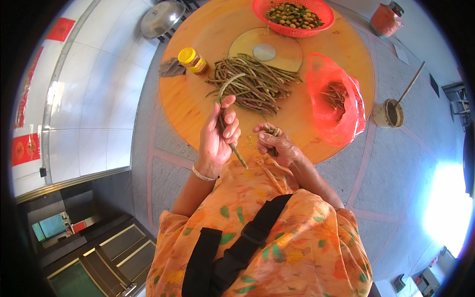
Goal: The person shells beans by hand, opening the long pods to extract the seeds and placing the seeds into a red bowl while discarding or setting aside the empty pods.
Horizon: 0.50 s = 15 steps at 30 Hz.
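Observation:
My left hand (221, 130) holds one long green bean (239, 157) between thumb and fingers, its curved upper end rising past the fingertips and its lower end hanging below the palm. To the right, at the near edge of the round wooden table (185, 111), my right hand (276, 143) is closed around several short bean pieces (274, 131). Beyond both hands lies a heap of long purplish-green beans (256, 83). An open red plastic bag (319, 107) stands to the right of the heap, with short bean pieces (336, 94) inside.
A red plastic basket (323, 29) of small round yellowish fruits and greens stands at the table's far side. A yellow-lidded jar (193, 61) and a dark cloth (172, 68) lie left of the heap. On the floor at right is a bucket (382, 114) with a stick.

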{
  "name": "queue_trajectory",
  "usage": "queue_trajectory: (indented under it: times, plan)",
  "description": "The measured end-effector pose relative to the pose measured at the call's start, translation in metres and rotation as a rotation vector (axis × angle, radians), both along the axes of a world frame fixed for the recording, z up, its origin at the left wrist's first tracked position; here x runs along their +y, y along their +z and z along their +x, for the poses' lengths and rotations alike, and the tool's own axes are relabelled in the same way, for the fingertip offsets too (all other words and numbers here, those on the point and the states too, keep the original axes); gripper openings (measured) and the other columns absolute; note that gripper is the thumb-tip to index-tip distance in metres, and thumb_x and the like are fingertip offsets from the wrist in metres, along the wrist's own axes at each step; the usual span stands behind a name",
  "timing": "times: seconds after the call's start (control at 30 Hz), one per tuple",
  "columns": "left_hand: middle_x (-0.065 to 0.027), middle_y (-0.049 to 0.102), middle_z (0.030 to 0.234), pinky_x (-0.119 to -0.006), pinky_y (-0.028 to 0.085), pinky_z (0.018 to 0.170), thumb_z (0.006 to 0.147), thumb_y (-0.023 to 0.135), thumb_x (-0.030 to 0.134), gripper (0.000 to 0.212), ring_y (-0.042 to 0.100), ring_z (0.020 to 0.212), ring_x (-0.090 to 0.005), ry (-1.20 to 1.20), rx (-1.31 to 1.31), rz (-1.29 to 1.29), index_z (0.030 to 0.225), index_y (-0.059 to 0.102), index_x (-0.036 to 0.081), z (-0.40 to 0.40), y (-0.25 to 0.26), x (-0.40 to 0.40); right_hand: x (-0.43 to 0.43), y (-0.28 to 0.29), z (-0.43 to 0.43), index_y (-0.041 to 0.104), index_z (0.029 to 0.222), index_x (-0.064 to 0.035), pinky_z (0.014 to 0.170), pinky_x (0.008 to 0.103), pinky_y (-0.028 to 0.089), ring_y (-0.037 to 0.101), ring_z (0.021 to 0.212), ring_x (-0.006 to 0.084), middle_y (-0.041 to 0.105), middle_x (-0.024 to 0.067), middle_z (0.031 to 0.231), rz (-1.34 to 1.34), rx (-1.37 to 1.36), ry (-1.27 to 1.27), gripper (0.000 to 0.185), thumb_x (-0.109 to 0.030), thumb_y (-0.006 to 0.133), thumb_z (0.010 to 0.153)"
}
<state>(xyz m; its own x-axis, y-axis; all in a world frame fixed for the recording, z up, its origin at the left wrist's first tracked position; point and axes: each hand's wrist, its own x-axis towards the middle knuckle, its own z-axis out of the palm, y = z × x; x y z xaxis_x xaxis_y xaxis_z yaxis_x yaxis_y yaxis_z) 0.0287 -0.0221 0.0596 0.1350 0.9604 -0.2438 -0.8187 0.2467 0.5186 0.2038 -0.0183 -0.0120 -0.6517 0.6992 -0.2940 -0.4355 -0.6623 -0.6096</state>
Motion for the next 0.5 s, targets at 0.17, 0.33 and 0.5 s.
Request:
queue_trajectory:
  times: [0.17, 0.33, 0.5]
  plan:
    - [0.0013, 0.046, 0.068, -0.019, 0.028, 0.039, 0.097, 0.034, 0.028, 0.033, 0.035, 0.045, -0.0061, 0.074, -0.052, 0.089, 0.114, 0.047, 0.003, -0.007, 0.005, 0.006, -0.007, -0.002, -0.002, 0.056, 0.1, -0.0001, 0.052, 0.0222, 0.038, 0.045, 0.057, 0.0076, 0.048, -0.0022, 0.065, -0.112, 0.117, 0.127, 0.028, -0.025, 0.055, 0.089]
    - [-0.0014, 0.045, 0.08, -0.025, 0.038, 0.061, 0.096, 0.039, 0.026, 0.031, 0.042, 0.067, -0.0108, 0.047, -0.028, 0.112, 0.116, 0.047, 0.004, 0.004, -0.001, 0.004, -0.006, 0.031, -0.005, 0.055, 0.111, 0.002, 0.055, 0.0216, 0.039, 0.047, 0.062, 0.0066, 0.056, 0.0013, 0.071, 0.052, -0.041, 0.222, 0.033, -0.024, 0.052, 0.09]
    - [-0.0002, 0.049, 0.087, -0.026, 0.042, 0.071, 0.093, 0.047, 0.023, 0.029, 0.047, 0.078, -0.0112, 0.123, 0.208, 0.033, 0.116, 0.049, 0.006, 0.015, 0.003, -0.001, -0.003, 0.036, 0.001, 0.054, 0.114, 0.0026, 0.061, 0.0208, 0.042, 0.051, 0.068, 0.0068, 0.059, 0.0032, 0.077, 0.177, -0.011, 0.286, 0.034, -0.022, 0.051, 0.091]
